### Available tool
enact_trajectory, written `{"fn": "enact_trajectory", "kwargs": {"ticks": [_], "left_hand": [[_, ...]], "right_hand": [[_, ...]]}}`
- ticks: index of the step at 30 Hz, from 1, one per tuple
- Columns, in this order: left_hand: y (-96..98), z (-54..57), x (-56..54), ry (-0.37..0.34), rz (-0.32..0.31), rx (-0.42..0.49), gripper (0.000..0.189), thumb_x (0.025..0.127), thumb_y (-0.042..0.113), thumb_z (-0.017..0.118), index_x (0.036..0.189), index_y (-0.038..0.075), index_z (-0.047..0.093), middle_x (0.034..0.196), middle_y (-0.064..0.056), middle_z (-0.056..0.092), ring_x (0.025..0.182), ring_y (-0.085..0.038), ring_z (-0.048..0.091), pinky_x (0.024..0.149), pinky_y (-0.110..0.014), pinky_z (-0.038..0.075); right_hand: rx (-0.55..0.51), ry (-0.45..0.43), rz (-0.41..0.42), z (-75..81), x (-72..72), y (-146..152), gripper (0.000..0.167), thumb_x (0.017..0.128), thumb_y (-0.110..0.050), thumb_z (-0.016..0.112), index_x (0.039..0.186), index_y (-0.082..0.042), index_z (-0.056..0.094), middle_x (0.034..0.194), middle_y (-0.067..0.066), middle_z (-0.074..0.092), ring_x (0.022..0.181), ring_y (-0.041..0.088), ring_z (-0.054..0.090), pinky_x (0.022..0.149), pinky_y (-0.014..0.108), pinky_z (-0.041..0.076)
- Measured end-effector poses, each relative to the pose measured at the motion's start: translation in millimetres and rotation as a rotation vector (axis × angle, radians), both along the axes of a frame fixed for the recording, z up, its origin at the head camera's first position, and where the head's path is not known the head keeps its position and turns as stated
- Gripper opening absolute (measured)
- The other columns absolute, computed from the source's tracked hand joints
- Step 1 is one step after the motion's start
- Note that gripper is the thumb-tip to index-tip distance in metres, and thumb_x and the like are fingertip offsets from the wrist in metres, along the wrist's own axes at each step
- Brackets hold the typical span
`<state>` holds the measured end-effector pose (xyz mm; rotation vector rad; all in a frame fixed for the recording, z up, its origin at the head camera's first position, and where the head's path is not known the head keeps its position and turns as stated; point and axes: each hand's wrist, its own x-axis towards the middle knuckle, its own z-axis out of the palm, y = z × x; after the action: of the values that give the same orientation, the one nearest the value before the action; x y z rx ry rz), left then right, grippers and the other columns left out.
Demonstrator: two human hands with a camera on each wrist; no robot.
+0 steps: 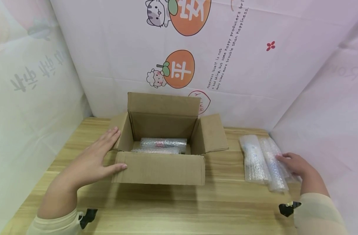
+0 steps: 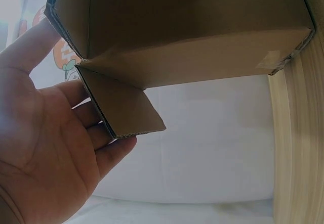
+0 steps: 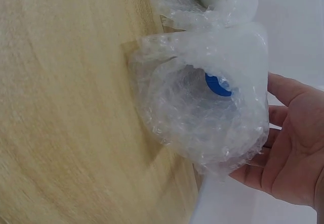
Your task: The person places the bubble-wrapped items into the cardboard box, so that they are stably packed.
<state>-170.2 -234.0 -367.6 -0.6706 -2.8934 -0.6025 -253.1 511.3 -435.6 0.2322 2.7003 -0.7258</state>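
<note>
An open cardboard box (image 1: pixel 159 169) stands on the table with its flaps folded outward. My left hand (image 1: pixel 91 163) rests on its left flap, the thumb on the front flap. In the left wrist view, the fingers of the left hand (image 2: pixel 55 138) lie behind the small side flap (image 2: pixel 124 105). At the right, my right hand (image 1: pixel 296 163) touches a bubble-wrapped roll (image 1: pixel 274 166) from above. The right wrist view shows relaxed fingers of the right hand (image 3: pixel 298 138) against the wrapped roll (image 3: pixel 197 107), which has something blue inside.
Inside the box lie bubble-wrapped rolls (image 1: pixel 164 142). Another bubble-wrapped package (image 1: pixel 255 160) lies left of the touched roll. White printed cloth (image 1: pixel 240 107) hangs behind and along both sides of the wooden table (image 1: pixel 173 212).
</note>
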Motion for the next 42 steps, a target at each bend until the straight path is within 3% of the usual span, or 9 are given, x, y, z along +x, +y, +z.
{"fn": "enact_trajectory", "kwargs": {"ticks": [11, 20, 29, 42], "left_hand": [[-0.6, 0.2, 0.2, 0.001, -0.001, -0.003, 0.102, 0.085, 0.067, 0.061, 0.16, 0.021, 0.008, 0.166, 0.0, 0.004, 0.153, -0.03, 0.009, 0.111, -0.068, 0.025], [-0.5, -0.2, 0.1, -0.001, 0.0, 0.0, 0.102, 0.085, 0.067, 0.061, 0.16, 0.021, 0.009, 0.166, 0.0, 0.004, 0.153, -0.03, 0.008, 0.113, -0.064, 0.025], [-0.2, 0.1, 0.4, -0.003, 0.001, 0.0, 0.102, 0.085, 0.067, 0.061, 0.16, 0.02, 0.01, 0.166, 0.0, 0.004, 0.153, -0.03, 0.009, 0.113, -0.064, 0.025], [-0.7, 0.4, 0.3, -0.009, 0.004, 0.0, 0.102, 0.085, 0.068, 0.06, 0.16, 0.022, 0.008, 0.166, 0.001, 0.004, 0.153, -0.03, 0.009, 0.112, -0.067, 0.024]], "right_hand": [[0.041, 0.039, 0.025, 13.3, 1.8, -2.6, 0.088, 0.101, -0.059, 0.03, 0.142, 0.019, 0.022, 0.138, 0.05, 0.025, 0.115, 0.062, 0.046, 0.08, 0.055, 0.055], [0.069, 0.093, 0.023, 32.7, -1.3, -13.0, 0.088, 0.101, -0.06, 0.03, 0.143, 0.017, 0.024, 0.137, 0.049, 0.027, 0.108, 0.06, 0.052, 0.079, 0.062, 0.05], [0.085, 0.148, 0.038, 58.2, -2.8, -28.5, 0.09, 0.1, -0.062, 0.03, 0.144, 0.016, 0.024, 0.138, 0.047, 0.031, 0.115, 0.061, 0.045, 0.082, 0.068, 0.046], [0.084, 0.196, 0.056, 90.5, -3.6, -52.8, 0.088, 0.1, -0.06, 0.033, 0.147, 0.013, 0.022, 0.136, 0.044, 0.038, 0.116, 0.057, 0.047, 0.08, 0.062, 0.049]]}}
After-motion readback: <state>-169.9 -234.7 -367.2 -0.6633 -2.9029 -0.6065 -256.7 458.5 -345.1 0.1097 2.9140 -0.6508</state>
